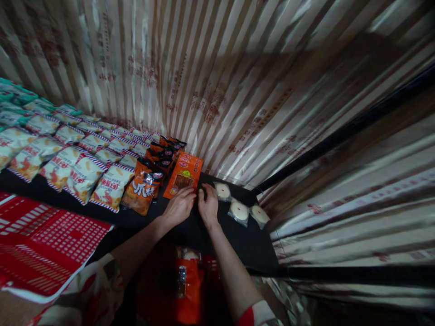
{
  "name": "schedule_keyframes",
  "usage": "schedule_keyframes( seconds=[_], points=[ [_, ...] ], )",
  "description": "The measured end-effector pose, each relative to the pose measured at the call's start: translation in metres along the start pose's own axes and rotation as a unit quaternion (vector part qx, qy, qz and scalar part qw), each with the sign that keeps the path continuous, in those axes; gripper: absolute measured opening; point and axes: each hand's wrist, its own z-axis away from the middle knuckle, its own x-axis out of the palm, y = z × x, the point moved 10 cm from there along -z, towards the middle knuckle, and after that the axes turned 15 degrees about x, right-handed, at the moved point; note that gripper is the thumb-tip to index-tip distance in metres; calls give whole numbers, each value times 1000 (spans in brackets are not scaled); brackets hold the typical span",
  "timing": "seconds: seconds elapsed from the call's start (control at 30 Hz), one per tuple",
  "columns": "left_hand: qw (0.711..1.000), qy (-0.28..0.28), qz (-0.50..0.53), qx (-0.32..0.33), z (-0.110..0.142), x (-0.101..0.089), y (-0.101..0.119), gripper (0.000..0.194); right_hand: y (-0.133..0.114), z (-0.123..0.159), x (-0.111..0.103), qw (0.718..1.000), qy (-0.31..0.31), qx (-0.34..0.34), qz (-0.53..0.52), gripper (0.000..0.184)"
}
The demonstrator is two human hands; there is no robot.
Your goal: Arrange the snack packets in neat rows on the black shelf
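Observation:
My left hand (178, 206) rests on the black table top (251, 244), its fingers curled at the lower edge of an orange flat snack packet (183, 175). My right hand (208, 204) lies right beside it, fingers bent down against the dark cloth just left of a clear packet with a round white cake (222, 191). What the fingertips of either hand pinch is hidden. Two more round white cake packets (239, 211) (260, 214) lie in a row to the right.
Rows of white-and-red snack bags (83, 174) and orange-black bags (142, 190) fill the table's left. A red patterned sheet (41, 244) lies at the near left. An orange basket with packets (185, 285) sits below my arms. Striped curtains (238, 81) hang behind and right.

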Motion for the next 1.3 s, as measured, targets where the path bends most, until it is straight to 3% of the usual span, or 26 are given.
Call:
schedule_keyframes(
  seconds=[0.13,0.3,0.5,0.67,0.93,1.1,1.2,1.3],
  points=[
    [998,-31,26,52,19,11,41,33,4,32,-21,999,9,-1,-33,36],
    [995,-49,62,67,50,20,77,34,15,80,-39,998,14,27,-63,34],
    [993,-57,96,37,105,28,103,30,35,148,-32,988,-43,38,-146,35],
    [988,-121,99,-8,148,49,106,26,63,185,0,985,-137,55,-95,36],
    [976,-204,36,-70,196,83,104,35,81,208,31,975,-217,24,37,37],
    [927,-335,-25,-170,242,112,86,49,127,229,56,938,-289,76,176,35],
    [905,-372,-31,-204,255,117,81,50,141,239,62,927,-308,86,197,32],
    [906,-371,-31,-199,254,114,81,47,142,241,64,926,-309,82,201,31]
  ],
)
